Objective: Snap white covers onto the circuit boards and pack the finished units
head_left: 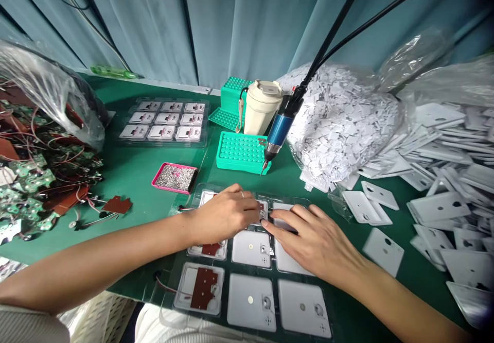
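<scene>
A clear plastic tray (226,273) lies in front of me with white plastic covers in its compartments. My left hand (227,209) is closed over the back middle compartment, fingertips together on something small that I cannot make out. From the right, my right hand (304,232) meets it, thumb and forefinger close together at the same part (264,210); what they pinch is hidden. A brown circuit board (204,287) with thin wires sits on the front left cover. Bare white covers (251,302) lie in the front middle and right compartments.
Wired circuit boards (34,178) heap up on the left. A pink tray of tiny screws (175,176), a green rack (243,152) and a cup (263,103) stand beyond. An electric screwdriver (280,129) hangs overhead. White covers (440,204) pile up right, beside a bag of white pieces (339,126).
</scene>
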Demonstrator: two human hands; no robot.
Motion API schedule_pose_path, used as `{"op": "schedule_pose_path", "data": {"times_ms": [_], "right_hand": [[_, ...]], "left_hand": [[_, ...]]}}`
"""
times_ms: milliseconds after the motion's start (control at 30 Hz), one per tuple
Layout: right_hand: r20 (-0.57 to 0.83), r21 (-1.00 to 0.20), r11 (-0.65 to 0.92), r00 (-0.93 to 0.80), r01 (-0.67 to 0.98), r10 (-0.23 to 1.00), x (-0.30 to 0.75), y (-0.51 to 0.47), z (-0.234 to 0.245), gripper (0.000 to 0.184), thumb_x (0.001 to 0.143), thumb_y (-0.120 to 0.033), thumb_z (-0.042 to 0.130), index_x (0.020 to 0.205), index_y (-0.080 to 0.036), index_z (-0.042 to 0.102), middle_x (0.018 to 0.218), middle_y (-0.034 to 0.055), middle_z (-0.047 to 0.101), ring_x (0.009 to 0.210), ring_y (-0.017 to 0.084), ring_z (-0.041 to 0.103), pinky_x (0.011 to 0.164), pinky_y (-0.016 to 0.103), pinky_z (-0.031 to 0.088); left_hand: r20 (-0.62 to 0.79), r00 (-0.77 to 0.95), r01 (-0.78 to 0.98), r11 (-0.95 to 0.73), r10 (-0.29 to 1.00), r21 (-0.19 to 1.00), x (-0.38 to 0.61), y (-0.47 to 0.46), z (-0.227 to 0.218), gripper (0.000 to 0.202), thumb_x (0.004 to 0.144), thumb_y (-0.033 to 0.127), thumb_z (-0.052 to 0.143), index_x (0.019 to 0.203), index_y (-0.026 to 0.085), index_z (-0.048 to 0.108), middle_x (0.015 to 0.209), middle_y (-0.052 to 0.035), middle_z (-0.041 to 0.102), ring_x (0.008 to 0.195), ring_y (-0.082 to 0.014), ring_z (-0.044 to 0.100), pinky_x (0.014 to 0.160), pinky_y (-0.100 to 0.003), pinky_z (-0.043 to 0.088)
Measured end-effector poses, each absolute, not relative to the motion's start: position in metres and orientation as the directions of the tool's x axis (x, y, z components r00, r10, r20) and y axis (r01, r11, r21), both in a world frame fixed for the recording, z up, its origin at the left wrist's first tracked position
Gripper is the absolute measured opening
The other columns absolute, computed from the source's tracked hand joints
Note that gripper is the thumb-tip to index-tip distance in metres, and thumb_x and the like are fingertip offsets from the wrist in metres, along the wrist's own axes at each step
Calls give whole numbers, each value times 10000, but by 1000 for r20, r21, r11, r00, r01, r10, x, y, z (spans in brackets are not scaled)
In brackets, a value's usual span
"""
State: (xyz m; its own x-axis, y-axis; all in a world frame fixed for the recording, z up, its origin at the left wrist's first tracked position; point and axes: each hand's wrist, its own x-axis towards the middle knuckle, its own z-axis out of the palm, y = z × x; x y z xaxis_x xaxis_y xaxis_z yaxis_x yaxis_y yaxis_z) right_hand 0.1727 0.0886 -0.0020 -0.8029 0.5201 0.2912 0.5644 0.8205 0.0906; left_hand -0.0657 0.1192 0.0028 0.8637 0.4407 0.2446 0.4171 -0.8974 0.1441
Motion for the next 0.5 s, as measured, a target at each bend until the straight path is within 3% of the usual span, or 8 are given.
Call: {"op": "schedule_pose_path", "data": {"times_ms": [167,500], "right_hand": [[286,166,774,-781,611,556,172,80,-6,312,894,-121,552,1176,-218,643,1059,38,683,839,203,503,657,371,285],[364,54,773,-733,632,574,164,83,-7,200,897,-104,571,1049,-191,667,916,7,692,803,178,476,664,355,277]], "left_hand": [[259,878,398,-915,402,74,-67,119,3,191,952,106,494,845,133,651,833,-37,643,776,-177,563,788,-320,379],[252,899,362,-932,357,29,-71,119,2,185,960,122,489,930,144,670,906,-56,659,878,-199,587,873,-347,414]]}}
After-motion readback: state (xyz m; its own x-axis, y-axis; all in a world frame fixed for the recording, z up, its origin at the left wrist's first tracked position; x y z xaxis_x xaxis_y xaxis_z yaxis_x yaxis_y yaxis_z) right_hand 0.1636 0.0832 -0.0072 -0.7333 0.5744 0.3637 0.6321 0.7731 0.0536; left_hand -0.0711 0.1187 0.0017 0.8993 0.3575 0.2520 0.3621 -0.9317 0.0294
